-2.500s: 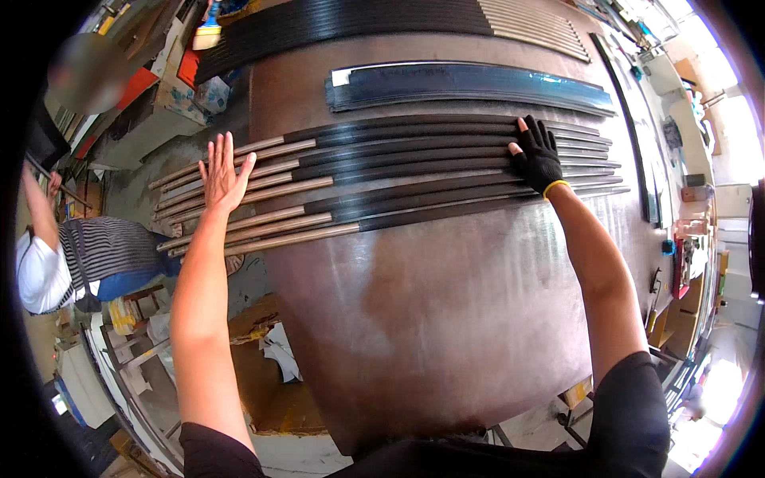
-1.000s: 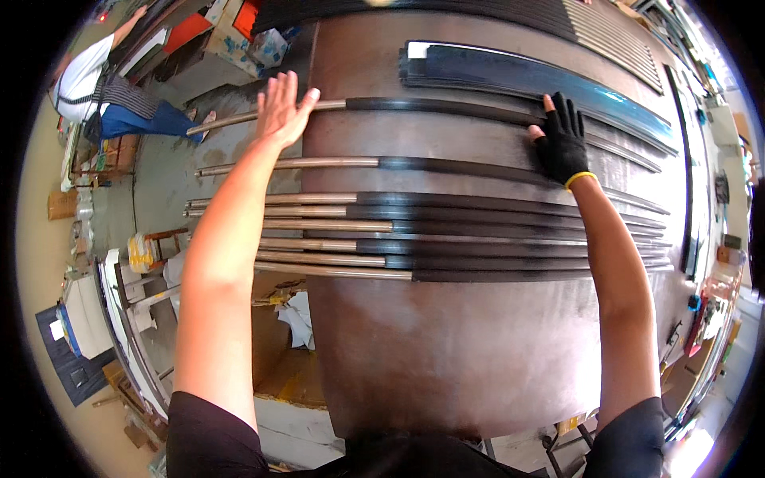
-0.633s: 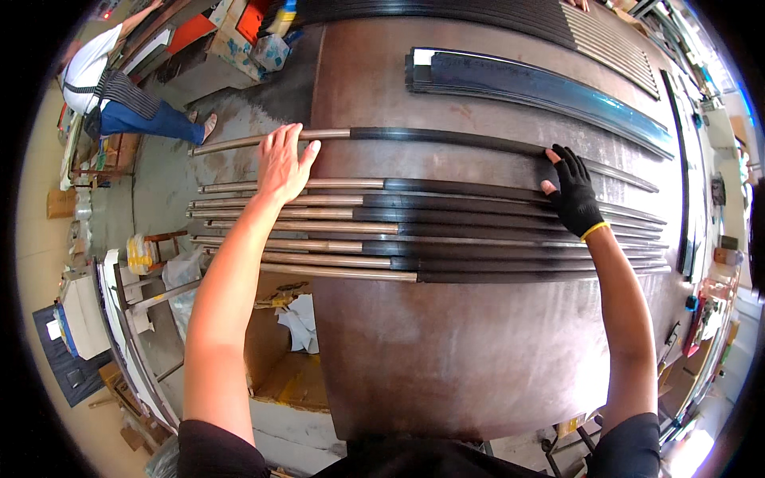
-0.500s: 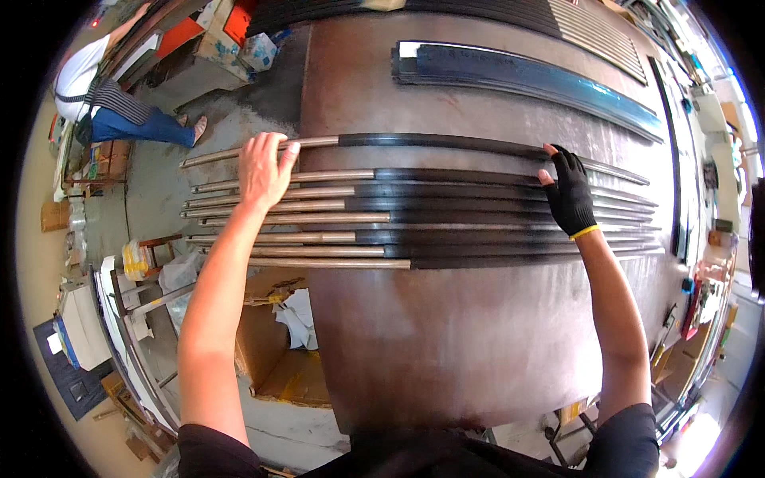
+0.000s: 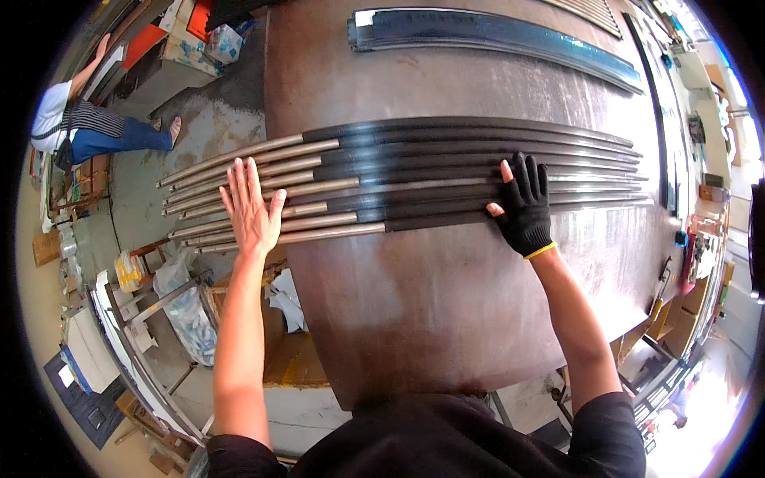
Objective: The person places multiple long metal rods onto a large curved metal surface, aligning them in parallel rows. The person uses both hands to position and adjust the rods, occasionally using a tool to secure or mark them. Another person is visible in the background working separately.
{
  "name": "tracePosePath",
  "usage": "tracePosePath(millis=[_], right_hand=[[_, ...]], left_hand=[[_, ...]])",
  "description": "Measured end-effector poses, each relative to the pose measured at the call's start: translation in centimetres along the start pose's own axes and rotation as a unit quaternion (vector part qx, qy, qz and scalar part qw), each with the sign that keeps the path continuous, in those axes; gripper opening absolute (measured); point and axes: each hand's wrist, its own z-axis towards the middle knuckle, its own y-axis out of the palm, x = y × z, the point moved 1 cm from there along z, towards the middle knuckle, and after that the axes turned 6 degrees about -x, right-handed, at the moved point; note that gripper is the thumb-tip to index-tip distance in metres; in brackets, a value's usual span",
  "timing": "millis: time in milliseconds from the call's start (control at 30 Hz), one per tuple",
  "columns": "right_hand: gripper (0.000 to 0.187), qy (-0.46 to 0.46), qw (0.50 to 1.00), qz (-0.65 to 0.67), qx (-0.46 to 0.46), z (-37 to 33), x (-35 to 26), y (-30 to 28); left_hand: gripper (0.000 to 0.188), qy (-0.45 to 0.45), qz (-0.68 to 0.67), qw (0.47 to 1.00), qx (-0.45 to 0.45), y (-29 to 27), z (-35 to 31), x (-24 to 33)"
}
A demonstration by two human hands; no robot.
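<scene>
Several long metal tubes (image 5: 434, 170) lie side by side across the table, left to right. Their left ends are bare silver, and the rest is covered in black. The bare ends stick out past the table's left edge. My bare left hand (image 5: 256, 213) rests flat over the silver ends, fingers stretched out. My right hand (image 5: 526, 199), in a black glove (image 5: 527, 211) with a yellow cuff and bare thumb and index tips, lies spread on the black part near the right. Neither hand is wrapped round a tube.
The brown metal table (image 5: 414, 311) spreads beneath the tubes. Behind them lies a stack of dark blue flat strips (image 5: 494, 40). A cardboard box (image 5: 299, 362) stands at the table's left. Further left a person (image 5: 96, 127) stands beside boxes. Cluttered shelving (image 5: 705, 183) runs along the right.
The farthest tube, apart before, now lies against the others. My left hand has let go of it and opened flat; both hands are nearer me, and the view has shifted.
</scene>
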Motion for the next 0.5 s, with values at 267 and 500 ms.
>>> tracePosePath(millis=[267,500], right_hand=[[0.079,0.02,0.998,0.036,0.039,-8.1,-2.2,2.2],[0.075,0.08,0.993,0.091,0.005,-16.7,-4.7,0.2]], left_hand=[[0.082,-0.079,-0.053,0.995,-0.018,-0.6,-9.4,2.5],[0.075,0.027,-0.034,0.998,-0.036,-3.1,-19.5,0.3]])
